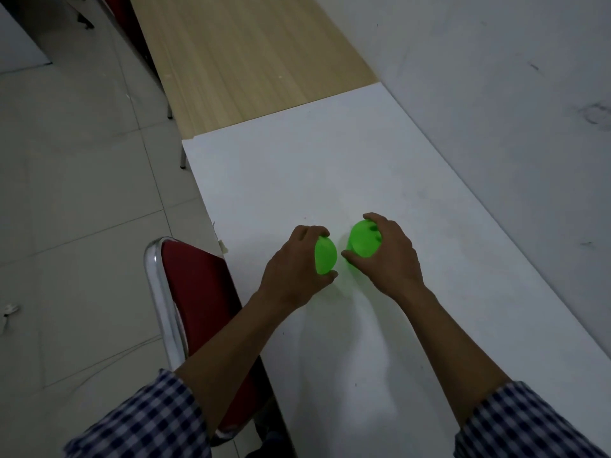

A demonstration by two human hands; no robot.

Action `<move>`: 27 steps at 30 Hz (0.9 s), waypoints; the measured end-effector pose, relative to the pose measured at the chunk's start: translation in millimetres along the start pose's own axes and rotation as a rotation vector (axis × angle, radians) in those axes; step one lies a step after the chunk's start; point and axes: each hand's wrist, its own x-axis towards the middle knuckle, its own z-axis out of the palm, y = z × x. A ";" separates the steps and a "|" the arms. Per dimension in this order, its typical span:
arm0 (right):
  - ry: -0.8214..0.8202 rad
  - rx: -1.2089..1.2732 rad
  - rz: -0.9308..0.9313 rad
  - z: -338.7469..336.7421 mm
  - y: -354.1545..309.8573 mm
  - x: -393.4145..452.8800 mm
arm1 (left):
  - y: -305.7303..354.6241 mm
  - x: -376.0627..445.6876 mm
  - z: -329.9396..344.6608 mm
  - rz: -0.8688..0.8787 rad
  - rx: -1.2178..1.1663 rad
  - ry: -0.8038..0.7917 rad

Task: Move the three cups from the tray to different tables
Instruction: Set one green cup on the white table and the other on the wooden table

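Left hand (297, 262): curled around a bright green plastic cup (325, 256), fingers over its far side and thumb at the near side, grasping it. The cup looks upside down, its flat round base facing up, and tilted a little toward the right.
Left cup position: over the white table top (330, 166), close to the table's left edge; whether its rim touches the surface cannot be told, as the hand hides the lower part.
Right hand (386, 256): clenched around a second bright green plastic cup (362, 241), fingers draped over the top far side, thumb pressed low on the near side.
Right cup position: also base up, on or just above the white table; contact cannot be told. A faint green glow shows on the table under it.
Cups to each other: just beside one another, a narrow gap between them, not touching.
Table beyond: a light wooden table top (251, 54) butts against the far end of the white one.
Chair: a red padded seat with a chrome tube frame (195, 292) stands at the left of the white table, partly under the left forearm.
Sleeves: blue and white checked cuffs (148, 421), pushed up on both forearms.
Surroundings: grey tiled floor (66, 193) on the left, pale wall (496, 77) on the right.
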 end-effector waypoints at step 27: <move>0.345 0.022 -0.230 -8.7 -20.3 -26.2 | -54.3 -5.8 -36.0 -0.027 -0.144 -0.051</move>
